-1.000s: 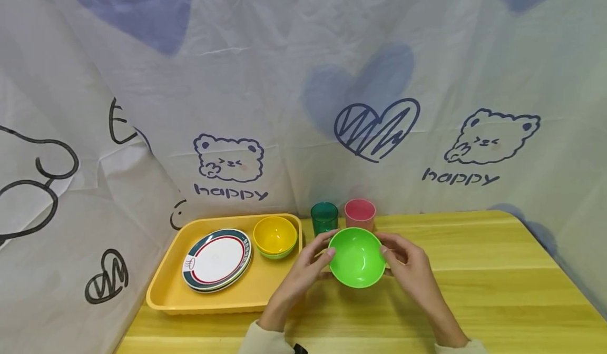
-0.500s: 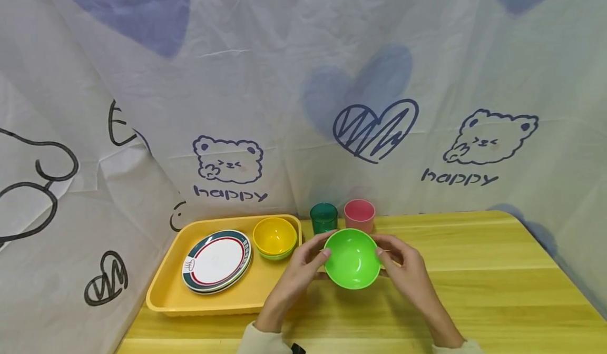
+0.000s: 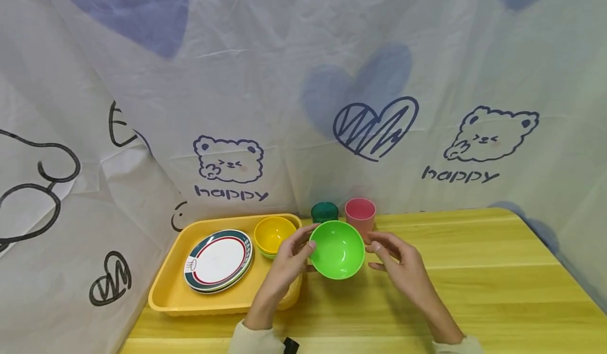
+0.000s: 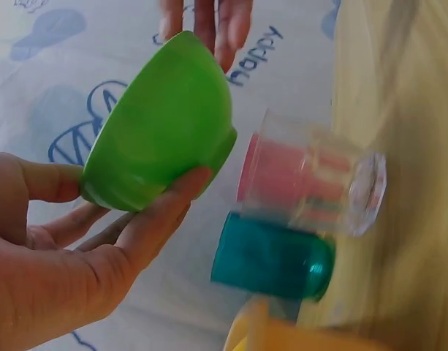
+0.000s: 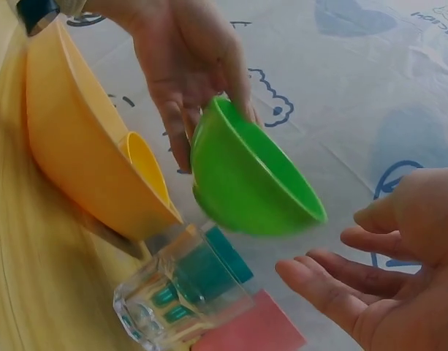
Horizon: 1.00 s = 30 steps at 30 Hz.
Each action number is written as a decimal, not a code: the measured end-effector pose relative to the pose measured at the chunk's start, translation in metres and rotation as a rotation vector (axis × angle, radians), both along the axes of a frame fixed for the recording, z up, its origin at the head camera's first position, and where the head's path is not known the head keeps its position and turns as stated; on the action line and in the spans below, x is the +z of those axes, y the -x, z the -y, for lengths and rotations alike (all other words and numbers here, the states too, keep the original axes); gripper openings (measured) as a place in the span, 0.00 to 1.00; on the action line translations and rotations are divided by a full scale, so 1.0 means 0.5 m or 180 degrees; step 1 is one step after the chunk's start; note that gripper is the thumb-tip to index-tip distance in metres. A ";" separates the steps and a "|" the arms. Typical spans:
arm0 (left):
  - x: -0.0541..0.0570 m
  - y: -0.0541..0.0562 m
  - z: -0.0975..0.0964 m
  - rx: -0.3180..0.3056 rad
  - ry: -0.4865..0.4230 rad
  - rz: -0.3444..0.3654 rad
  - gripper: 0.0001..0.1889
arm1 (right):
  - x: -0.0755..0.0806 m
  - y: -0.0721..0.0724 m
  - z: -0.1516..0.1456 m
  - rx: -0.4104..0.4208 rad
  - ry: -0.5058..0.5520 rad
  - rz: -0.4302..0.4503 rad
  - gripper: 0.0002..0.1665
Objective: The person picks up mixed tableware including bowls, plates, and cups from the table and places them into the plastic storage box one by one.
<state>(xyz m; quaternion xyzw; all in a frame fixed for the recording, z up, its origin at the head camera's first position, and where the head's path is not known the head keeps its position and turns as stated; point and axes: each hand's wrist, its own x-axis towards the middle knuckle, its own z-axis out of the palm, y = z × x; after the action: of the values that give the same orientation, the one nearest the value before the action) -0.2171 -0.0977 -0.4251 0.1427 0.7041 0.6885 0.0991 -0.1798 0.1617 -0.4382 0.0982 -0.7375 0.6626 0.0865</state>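
Observation:
A bright green bowl [image 3: 337, 251] is up above the wooden table, its inside tilted toward the head camera. My left hand [image 3: 286, 259] grips it by its left side, thumb at the rim and fingers under the body, as the left wrist view of the bowl [image 4: 165, 131] shows. Just off the bowl's right side, my right hand [image 3: 403, 264] holds nothing; in the right wrist view a gap lies between the bowl [image 5: 245, 179] and its loosely bent fingers [image 5: 319, 289].
A yellow tray [image 3: 166, 296] at the left holds plates [image 3: 218, 260] and a yellow bowl [image 3: 274, 234] stacked on a green one. Behind the held bowl stand a teal cup [image 3: 324, 212], a pink cup [image 3: 360, 212] and a clear glass [image 5: 150, 300]. A printed cloth [image 3: 294, 80] hangs behind.
The green bowl has moved left toward the tray with my left hand. My right hand, which held its right side before, has let go and stays behind to the right.

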 end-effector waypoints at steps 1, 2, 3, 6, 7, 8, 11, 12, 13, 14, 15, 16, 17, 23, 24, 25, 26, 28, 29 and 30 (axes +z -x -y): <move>0.005 0.003 0.007 0.0070 0.0013 -0.0027 0.22 | -0.001 0.002 -0.001 -0.0014 -0.0041 -0.0051 0.17; 0.010 0.005 0.015 0.0129 0.0012 -0.0042 0.22 | -0.002 0.004 -0.002 -0.0041 -0.0096 -0.0099 0.16; 0.015 0.008 0.022 0.0195 -0.0001 -0.0056 0.22 | -0.004 0.007 -0.002 -0.0068 -0.0157 -0.0141 0.16; 0.031 0.018 0.046 0.0397 0.0019 -0.0065 0.21 | -0.013 0.015 -0.002 -0.0138 -0.0329 -0.0189 0.15; 0.035 0.022 0.053 0.0455 0.0037 -0.0082 0.21 | -0.017 0.017 -0.002 -0.0158 -0.0385 -0.0177 0.15; 0.039 0.027 0.060 0.0505 0.0054 -0.0094 0.21 | -0.021 0.019 -0.002 -0.0174 -0.0441 -0.0163 0.16; 0.049 0.041 0.079 0.0630 0.0152 -0.0170 0.21 | -0.036 0.024 0.000 -0.0182 -0.0573 -0.0171 0.21; 0.052 0.045 0.084 0.0670 0.0198 -0.0207 0.21 | -0.041 0.026 0.000 -0.0170 -0.0594 -0.0180 0.23; 0.054 0.049 0.089 0.0705 0.0254 -0.0256 0.21 | -0.046 0.028 0.001 -0.0142 -0.0598 -0.0191 0.25; 0.055 0.053 0.094 0.0736 0.0317 -0.0289 0.21 | -0.051 0.030 0.002 -0.0118 -0.0600 -0.0201 0.27; 0.055 0.057 0.099 0.0769 0.0393 -0.0330 0.21 | -0.056 0.032 0.002 -0.0094 -0.0599 -0.0202 0.29; 0.055 0.060 0.104 0.0793 0.0471 -0.0359 0.20 | -0.060 0.034 0.003 -0.0075 -0.0603 -0.0183 0.31; 0.055 0.064 0.108 0.0810 0.0540 -0.0370 0.20 | -0.065 0.037 0.005 -0.0060 -0.0610 -0.0159 0.33; 0.049 0.093 0.140 0.0907 0.0825 -0.0322 0.21 | -0.090 0.047 0.017 -0.0010 -0.0743 -0.0009 0.45; 0.048 0.098 0.145 0.0930 0.0883 -0.0313 0.21 | -0.094 0.048 0.019 0.0009 -0.0760 0.0015 0.46; 0.046 0.103 0.150 0.0951 0.0964 -0.0301 0.21 | -0.096 0.049 0.022 0.0024 -0.0777 0.0045 0.47; 0.045 0.108 0.155 0.0963 0.1036 -0.0287 0.21 | -0.099 0.050 0.024 0.0039 -0.0781 0.0076 0.48; 0.040 0.117 0.161 0.0988 0.1197 -0.0279 0.21 | -0.104 0.052 0.027 0.0056 -0.0788 0.0147 0.49; 0.038 0.121 0.163 0.1002 0.1266 -0.0266 0.21 | -0.106 0.053 0.029 0.0062 -0.0781 0.0173 0.49; 0.035 0.126 0.165 0.1009 0.1328 -0.0267 0.21 | -0.108 0.053 0.030 0.0060 -0.0770 0.0189 0.49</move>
<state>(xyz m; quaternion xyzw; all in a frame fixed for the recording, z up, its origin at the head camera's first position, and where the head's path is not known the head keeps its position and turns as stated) -0.2800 -0.1801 -0.4073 0.0355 0.8479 0.5289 -0.0120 -0.2065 0.1468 -0.4925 0.0952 -0.8133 0.5722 0.0458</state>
